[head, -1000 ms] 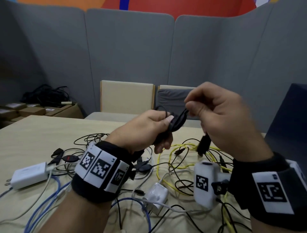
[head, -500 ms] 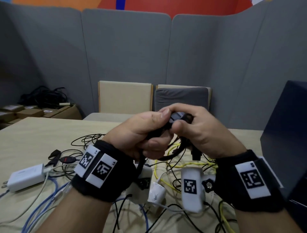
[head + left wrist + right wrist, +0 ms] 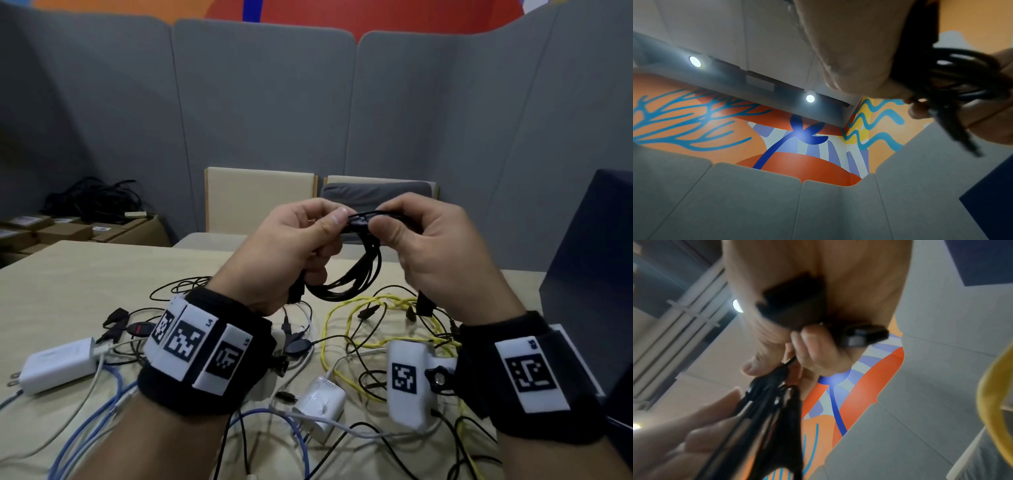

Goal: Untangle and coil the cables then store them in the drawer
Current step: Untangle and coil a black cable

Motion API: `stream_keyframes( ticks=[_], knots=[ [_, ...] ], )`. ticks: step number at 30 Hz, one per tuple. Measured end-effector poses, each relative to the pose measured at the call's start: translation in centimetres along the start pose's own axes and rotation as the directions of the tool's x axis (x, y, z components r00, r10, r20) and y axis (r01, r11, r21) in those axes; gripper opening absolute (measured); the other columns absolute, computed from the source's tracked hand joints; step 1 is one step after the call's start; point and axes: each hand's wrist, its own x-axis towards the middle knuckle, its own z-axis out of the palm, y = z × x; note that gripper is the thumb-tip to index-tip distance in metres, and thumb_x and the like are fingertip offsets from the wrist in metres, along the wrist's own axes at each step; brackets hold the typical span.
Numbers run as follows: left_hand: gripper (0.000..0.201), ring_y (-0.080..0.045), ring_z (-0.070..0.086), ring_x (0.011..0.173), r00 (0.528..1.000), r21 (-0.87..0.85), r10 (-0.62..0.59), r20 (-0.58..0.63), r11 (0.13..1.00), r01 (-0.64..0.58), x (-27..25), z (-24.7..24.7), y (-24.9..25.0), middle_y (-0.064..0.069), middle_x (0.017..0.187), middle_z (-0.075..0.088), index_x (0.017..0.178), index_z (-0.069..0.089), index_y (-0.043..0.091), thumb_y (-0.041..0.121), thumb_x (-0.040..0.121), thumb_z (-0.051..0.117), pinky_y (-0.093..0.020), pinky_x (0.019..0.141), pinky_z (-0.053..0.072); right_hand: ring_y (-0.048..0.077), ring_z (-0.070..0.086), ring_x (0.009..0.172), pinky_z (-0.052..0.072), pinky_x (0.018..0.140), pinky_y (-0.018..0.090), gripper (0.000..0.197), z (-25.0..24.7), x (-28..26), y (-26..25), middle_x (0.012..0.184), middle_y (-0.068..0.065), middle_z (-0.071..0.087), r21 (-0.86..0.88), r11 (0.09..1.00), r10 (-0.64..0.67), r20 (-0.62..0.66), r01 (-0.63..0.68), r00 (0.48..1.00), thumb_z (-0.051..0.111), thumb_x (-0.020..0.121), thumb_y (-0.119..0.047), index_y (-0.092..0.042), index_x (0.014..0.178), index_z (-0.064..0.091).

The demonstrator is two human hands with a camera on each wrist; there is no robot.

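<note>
Both wrists wore black bands (image 3: 202, 387) bearing white square-coded tags (image 3: 186, 337); a white camera housing (image 3: 409, 380) sat inside the right.

Your head cam looks forward and down over the table (image 3: 85, 274) at both wrists. Left wrist cam sits close under the left hand (image 3: 849, 48), facing up at ceiling and mural. Right wrist cam does likewise under the right hand (image 3: 818, 280). All three share the black cable coil (image 3: 356, 274).

Office meeting nook, grey acoustic partitions (image 3: 260, 113), colourful wall mural (image 3: 797, 138), wooden table (image 3: 85, 274), cushioned chairs (image 3: 257, 198)
</note>
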Motion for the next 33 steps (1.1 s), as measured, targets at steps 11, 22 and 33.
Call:
stream_keyframes(
  ticks=[11,22,33],
  knots=[
    [0.023,0.000,0.027,0.041,0.980,-0.092,-0.103,0.168,0.989,0.120,-0.1,-0.5,-0.6,0.005,0.057,0.037,0.106,0.061,0.006,0.013,0.085,0.053,-0.014,0.041,0.022,0.021,0.038,0.050,0.036,0.048,0.038,0.039,-3.7,0.1,0.8,0.051,-0.007,0.045,-0.123,0.992,-0.068,-0.286,0.034,0.956,0.057,0.085,-0.064,-0.026,0.074,0.057],
    [0.052,-0.001,0.025,0.040,0.983,-0.267,-0.141,0.121,0.949,0.169,-0.4,-1.4,0.4,0.004,0.055,0.032,0.132,0.046,0.014,0.010,0.081,0.053,-0.012,0.036,0.021,0.014,0.045,0.051,0.040,0.056,0.038,0.009,-4.9,-0.9,0.5,0.052,-0.007,0.053,-0.146,0.988,0.071,0.104,-0.056,0.992,0.062,0.088,-0.024,-0.024,0.081,0.068],
    [0.041,-0.003,0.024,0.041,0.974,-0.141,-0.131,0.184,0.977,0.158,-0.4,0.3,-0.1,0.006,0.052,0.033,0.125,0.045,0.014,0.015,0.086,0.054,-0.012,0.037,0.021,0.006,0.053,0.055,0.041,0.049,0.023,0.030,-0.8,-0.7,0.4,0.087,-0.004,0.071,0.028,0.973,0.192,0.459,-0.231,0.867,0.079,0.074,-0.038,-0.027,0.101,0.071]
  ],
)
